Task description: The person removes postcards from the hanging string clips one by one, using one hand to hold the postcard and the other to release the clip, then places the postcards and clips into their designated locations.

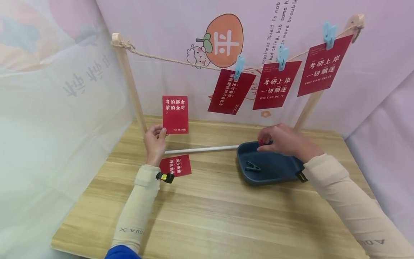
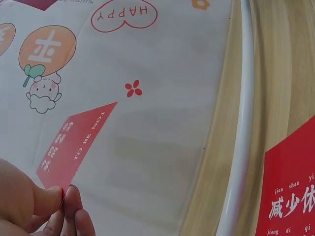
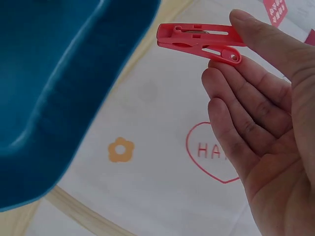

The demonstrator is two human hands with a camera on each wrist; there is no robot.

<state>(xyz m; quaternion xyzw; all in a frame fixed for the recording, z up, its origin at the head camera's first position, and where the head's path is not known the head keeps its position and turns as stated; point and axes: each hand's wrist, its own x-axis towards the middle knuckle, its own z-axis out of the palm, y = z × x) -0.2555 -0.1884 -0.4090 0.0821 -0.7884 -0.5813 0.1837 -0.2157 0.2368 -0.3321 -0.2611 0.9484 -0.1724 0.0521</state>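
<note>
The left hand [image 1: 154, 141] pinches a red card [image 1: 175, 114] near its lower left corner, holding it upright below the left half of the rope [image 1: 168, 58] and apart from it. The right hand [image 1: 286, 140] has a red clip [image 3: 197, 42] between thumb and fingertips, over the far side of the blue tray [image 1: 276, 167], where a dark clip [image 1: 251, 166] lies. A loose card [image 1: 181, 166] lies on the surface [image 1: 207, 216], near the left wrist.

The step in hand appears to be taking up the clip while steadying the card. The low pinch is sensible: it leaves the top edge free, where the hanging cards [image 1: 277, 85] are clipped. It should stay light, since thin card could crease. The right grip would work best with thumb and fingertips squarely opposed on the handles, so a squeeze parts the clip evenly, and with the clip raised well off the tray's rim.
</note>
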